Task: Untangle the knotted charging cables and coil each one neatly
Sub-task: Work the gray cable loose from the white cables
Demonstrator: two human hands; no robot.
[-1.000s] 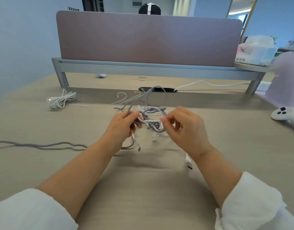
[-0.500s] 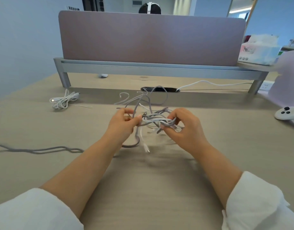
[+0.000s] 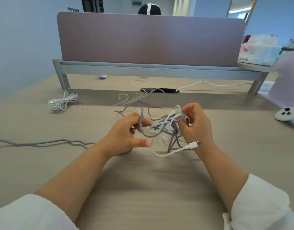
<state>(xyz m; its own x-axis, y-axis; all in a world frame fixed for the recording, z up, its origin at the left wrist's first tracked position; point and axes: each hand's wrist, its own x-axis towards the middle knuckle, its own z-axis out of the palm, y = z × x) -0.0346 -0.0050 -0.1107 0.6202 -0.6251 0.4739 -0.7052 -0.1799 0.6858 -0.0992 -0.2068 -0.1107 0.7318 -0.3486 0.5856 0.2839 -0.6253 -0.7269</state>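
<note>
Cable tangle (image 3: pixel 164 128) hangs over desk (image 3: pixel 143 188) centre, grey braided and white strands knotted, so it's untangling step, no coiling of these yet. One coiled white cable (image 3: pixel 63 102) lies at 10 o'clock. Left hand (image 3: pixel 124 138) pinches grey strand (image 3: pixel 152 134) at tangle's 9 o'clock, right hand (image 3: pixel 198 127) curls round loops at 3 o'clock. White plug (image 3: pixel 193 144) dangles free at 5 o'clock. Next move imo: feed plug back through loops, no yanking.

I note a pale wood-grain surface (image 3: pixel 143 188) running back to a mauve fabric divider panel (image 3: pixel 151 40). The panel stands upright on a grey metal rail (image 3: pixel 143 69) with a leg at each end. A black oval cable port (image 3: pixel 159 90) sits in the surface just before the rail. The left wall (image 3: pixel 18 39) is pale blue. A ceiling strip (image 3: pixel 239 9) is lit at upper right.
</note>
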